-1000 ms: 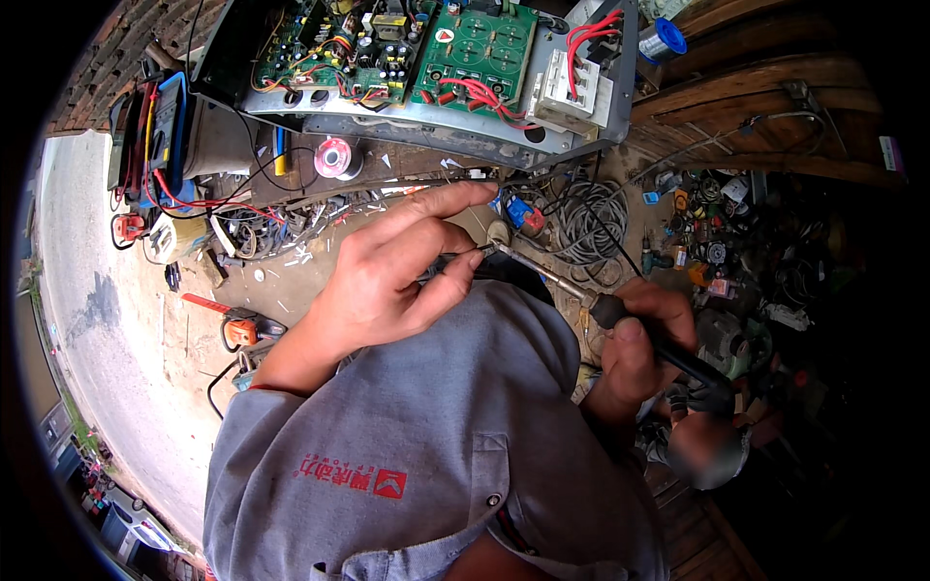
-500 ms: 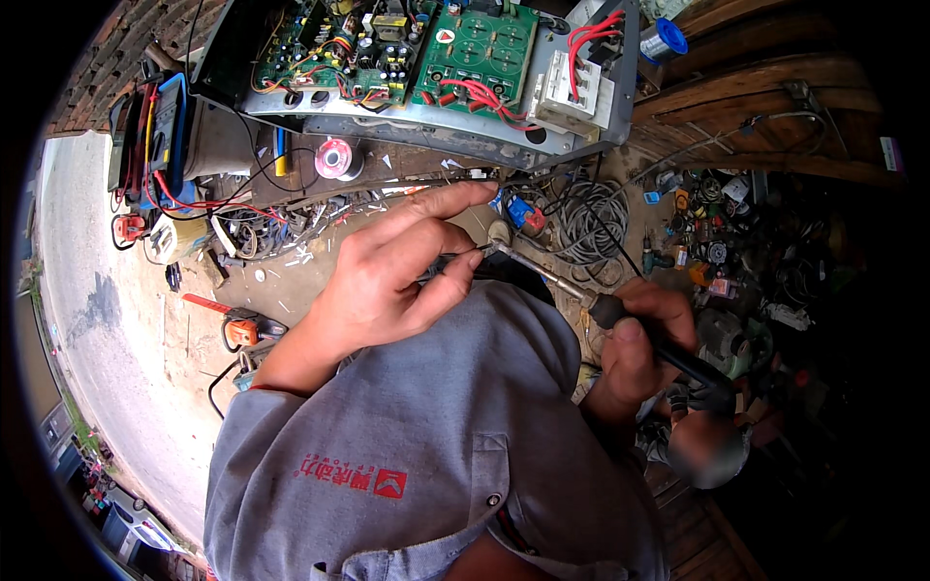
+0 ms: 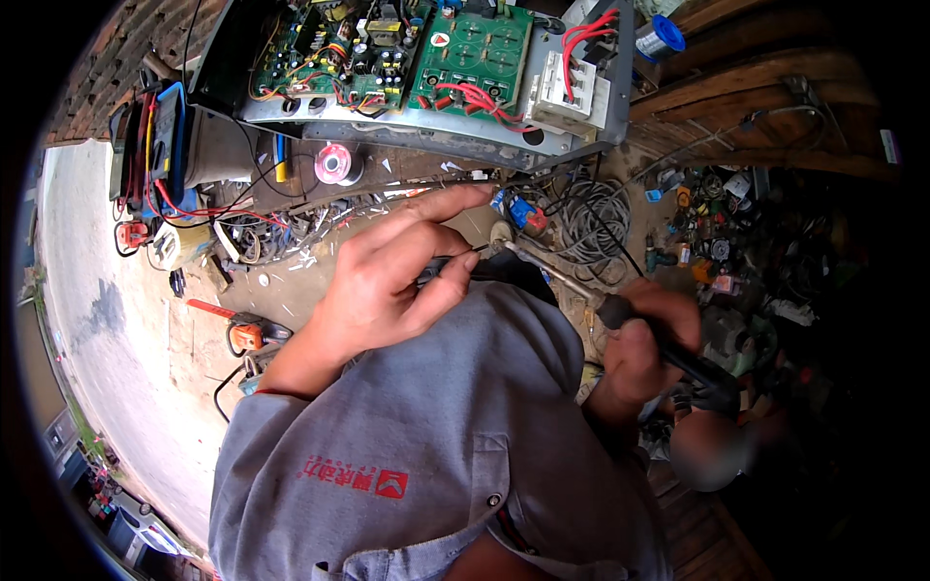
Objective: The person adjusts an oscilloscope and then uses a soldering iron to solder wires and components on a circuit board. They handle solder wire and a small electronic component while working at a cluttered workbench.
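My right hand (image 3: 647,344) grips a soldering iron (image 3: 557,274) by its black handle. Its metal barrel slants up and left, the tip just short of my left fingertips. Thumb and finger of my left hand (image 3: 392,271) are pinched on a small dark piece, thin and wire-like where it sticks out; its kind is too small to tell. The left index finger points out above it. Beyond both hands stands an opened metal housing (image 3: 446,136) with green circuit boards (image 3: 475,58), red wires and a white block.
On the bench edge stand a reel of solder (image 3: 338,163) and a multimeter (image 3: 167,136). A blue-rimmed spool (image 3: 661,39) is at the far right. A chainsaw (image 3: 250,334), coiled cable (image 3: 591,228) and clutter lie on the floor. Another person (image 3: 707,450) is at the lower right.
The soldering iron has drawn slightly right and down, away from the left fingertips. My right hand is blurred by motion; my left keeps its pinch.
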Motion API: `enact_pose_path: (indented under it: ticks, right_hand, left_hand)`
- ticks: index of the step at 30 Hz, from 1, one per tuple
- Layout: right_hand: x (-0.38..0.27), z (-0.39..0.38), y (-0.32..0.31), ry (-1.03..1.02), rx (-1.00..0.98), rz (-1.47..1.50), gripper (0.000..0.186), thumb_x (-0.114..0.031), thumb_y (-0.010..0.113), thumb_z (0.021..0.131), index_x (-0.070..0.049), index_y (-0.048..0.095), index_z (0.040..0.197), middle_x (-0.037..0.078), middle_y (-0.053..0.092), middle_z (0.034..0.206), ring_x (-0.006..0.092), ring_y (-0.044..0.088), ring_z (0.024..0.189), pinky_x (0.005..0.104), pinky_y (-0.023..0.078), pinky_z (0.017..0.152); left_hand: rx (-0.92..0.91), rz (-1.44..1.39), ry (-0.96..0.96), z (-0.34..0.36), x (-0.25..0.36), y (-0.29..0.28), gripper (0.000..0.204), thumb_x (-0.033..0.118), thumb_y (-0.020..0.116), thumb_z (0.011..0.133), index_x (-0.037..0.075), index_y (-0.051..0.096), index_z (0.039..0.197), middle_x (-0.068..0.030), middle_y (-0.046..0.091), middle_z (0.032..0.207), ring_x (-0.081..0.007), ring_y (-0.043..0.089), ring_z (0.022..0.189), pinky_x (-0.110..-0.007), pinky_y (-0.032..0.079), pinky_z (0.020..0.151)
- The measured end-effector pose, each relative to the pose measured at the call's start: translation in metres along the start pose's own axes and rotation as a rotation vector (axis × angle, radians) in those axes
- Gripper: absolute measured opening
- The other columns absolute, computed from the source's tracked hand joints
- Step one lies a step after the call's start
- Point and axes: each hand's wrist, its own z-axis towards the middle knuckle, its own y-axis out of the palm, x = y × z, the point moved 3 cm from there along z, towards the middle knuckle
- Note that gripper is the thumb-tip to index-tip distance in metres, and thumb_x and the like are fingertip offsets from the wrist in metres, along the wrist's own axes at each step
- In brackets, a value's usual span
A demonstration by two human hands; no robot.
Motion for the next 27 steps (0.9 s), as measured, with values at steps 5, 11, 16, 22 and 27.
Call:
enact_pose_path:
  ticks: [5, 11, 16, 22, 27]
  right_hand:
    - [-0.001, -0.004, -0.001, 0.025, 0.038, 0.101, 0.028, -0.004, 0.065, 0.078, 0.003, 0.051, 0.101, 0.017, 0.056, 0.089, 0.0137, 0.051, 0.069, 0.0253, 0.043, 0.063]
    - [-0.003, -0.011, 0.005, 0.074, -0.062, -0.02, 0.033, 0.003, 0.067, 0.075, 0.004, 0.05, 0.103, 0.013, 0.057, 0.084, 0.0121, 0.053, 0.068, 0.0247, 0.043, 0.061]
    - [0.001, -0.004, 0.014, -0.173, -0.117, -0.074, 0.03, 0.002, 0.068, 0.075, 0.006, 0.051, 0.1, 0.015, 0.062, 0.08, 0.017, 0.058, 0.066, 0.0277, 0.046, 0.058]
    - [-0.003, 0.003, 0.018, -0.182, -0.14, -0.111, 0.029, 0.0, 0.069, 0.076, 0.006, 0.052, 0.099, 0.015, 0.063, 0.076, 0.0184, 0.06, 0.064, 0.0286, 0.048, 0.059]
    - [0.002, 0.0, 0.015, -0.116, -0.117, -0.112, 0.028, -0.002, 0.069, 0.076, 0.005, 0.052, 0.097, 0.015, 0.063, 0.076, 0.0185, 0.06, 0.064, 0.0278, 0.048, 0.059]
  left_hand:
    - [0.113, -0.025, 0.007, -0.003, -0.005, 0.001, 0.008, -0.005, 0.066, 0.074, -0.004, 0.058, 0.076, -0.026, 0.061, 0.112, -0.031, 0.065, 0.1, -0.034, 0.052, 0.081]
    - [0.11, -0.079, -0.04, -0.007, -0.008, 0.0, 0.005, -0.007, 0.059, 0.081, -0.007, 0.054, 0.082, -0.0314, 0.051, 0.124, -0.0334, 0.054, 0.117, -0.039, 0.043, 0.097]
    - [0.143, -0.111, -0.044, -0.004, -0.008, 0.006, 0.005, -0.008, 0.058, 0.081, -0.007, 0.053, 0.08, -0.0321, 0.049, 0.127, -0.0347, 0.05, 0.121, -0.041, 0.04, 0.101]
    - [0.122, -0.078, -0.043, -0.002, -0.006, 0.006, 0.005, -0.008, 0.059, 0.082, -0.006, 0.054, 0.08, -0.0321, 0.048, 0.128, -0.0348, 0.05, 0.121, -0.041, 0.04, 0.101]
    - [0.139, -0.034, -0.004, -0.002, -0.011, 0.008, 0.009, -0.007, 0.062, 0.078, -0.007, 0.054, 0.08, -0.0327, 0.05, 0.126, -0.0372, 0.054, 0.117, -0.037, 0.047, 0.093]
